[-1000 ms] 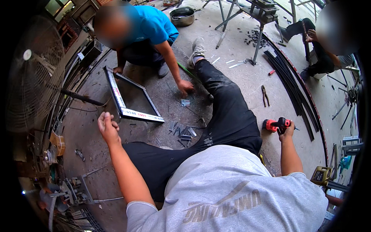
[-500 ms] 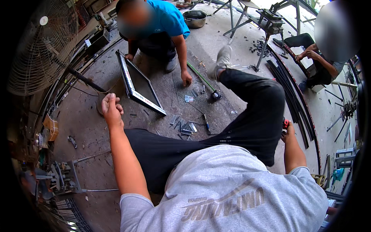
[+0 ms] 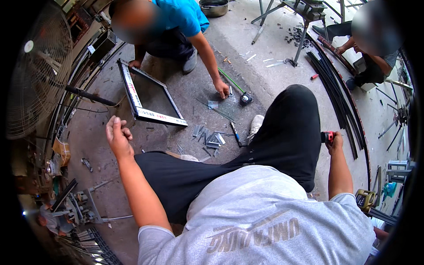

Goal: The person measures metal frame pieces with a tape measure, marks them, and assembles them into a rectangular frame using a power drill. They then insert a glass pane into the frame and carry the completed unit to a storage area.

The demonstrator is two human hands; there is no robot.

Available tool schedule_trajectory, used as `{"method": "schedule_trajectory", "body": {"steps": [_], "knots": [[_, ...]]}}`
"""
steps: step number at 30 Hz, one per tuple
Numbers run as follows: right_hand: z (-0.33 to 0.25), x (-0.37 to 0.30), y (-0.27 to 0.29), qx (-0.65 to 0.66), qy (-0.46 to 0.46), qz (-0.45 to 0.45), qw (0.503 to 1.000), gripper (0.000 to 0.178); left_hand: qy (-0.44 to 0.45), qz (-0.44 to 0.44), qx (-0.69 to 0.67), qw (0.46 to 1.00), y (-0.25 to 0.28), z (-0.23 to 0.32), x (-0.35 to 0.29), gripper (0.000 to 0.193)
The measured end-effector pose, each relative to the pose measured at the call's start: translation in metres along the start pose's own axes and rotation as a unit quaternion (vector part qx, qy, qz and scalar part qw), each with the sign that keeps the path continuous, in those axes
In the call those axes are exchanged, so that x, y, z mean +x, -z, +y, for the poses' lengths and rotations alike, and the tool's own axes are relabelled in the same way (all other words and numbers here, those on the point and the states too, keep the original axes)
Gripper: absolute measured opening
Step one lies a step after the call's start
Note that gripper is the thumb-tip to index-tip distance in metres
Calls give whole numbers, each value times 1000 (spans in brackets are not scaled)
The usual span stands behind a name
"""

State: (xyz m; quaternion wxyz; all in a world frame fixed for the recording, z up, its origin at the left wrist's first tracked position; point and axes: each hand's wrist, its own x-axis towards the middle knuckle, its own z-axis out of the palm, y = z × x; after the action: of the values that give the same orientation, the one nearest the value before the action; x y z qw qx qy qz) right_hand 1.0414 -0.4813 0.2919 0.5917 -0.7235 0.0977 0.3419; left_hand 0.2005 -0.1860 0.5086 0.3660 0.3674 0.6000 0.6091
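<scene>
My left hand [image 3: 119, 138] is raised to the left of my thigh, near the lower corner of a dark rectangular frame [image 3: 159, 117]. Its fingers are loosely bent and apart from the thumb, and nothing shows in them. Beside my raised right knee, my right hand [image 3: 335, 142] is closed around a small red-and-black tool [image 3: 327, 136], whose exact kind is partly hidden. The frame has pale printed strips along two sides. A co-worker in blue [image 3: 187, 20] holds it upright by its upper corner. That person's other hand [image 3: 222, 89] reaches to the floor.
Metal offcuts [image 3: 213, 140], a pen-like tool [image 3: 236, 132] and a tape measure [image 3: 246, 99] with a green blade lie on the floor ahead. Long black bars [image 3: 335, 101] run along the right. A large fan [image 3: 42, 70] stands left; another person [image 3: 375, 66] sits far right.
My right foot has come down to the floor and the knee stands upright. The co-worker's reaching hand has moved slightly right. Both my hands keep much the same pose; the view has shifted.
</scene>
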Motion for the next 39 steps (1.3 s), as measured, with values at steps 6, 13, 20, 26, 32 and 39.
{"method": "schedule_trajectory", "body": {"steps": [6,13,20,26,32,39], "knots": [[1,10,40,-66,123,-37,990,17,-17,49,6,999,14,8,-1,38],[28,44,131,-237,-63,137,960,25,-53,74,141,986,64,68,-39,48],[104,54,164,-339,34,240,909,34,-68,67,190,977,50,71,-27,45],[69,71,-10,-418,272,164,851,27,3,120,299,947,85,-12,12,31],[37,113,-212,-400,301,-81,862,22,155,179,212,948,92,-58,66,31],[-50,110,-424,-619,355,-198,672,27,297,164,191,921,126,-73,53,43]]}}
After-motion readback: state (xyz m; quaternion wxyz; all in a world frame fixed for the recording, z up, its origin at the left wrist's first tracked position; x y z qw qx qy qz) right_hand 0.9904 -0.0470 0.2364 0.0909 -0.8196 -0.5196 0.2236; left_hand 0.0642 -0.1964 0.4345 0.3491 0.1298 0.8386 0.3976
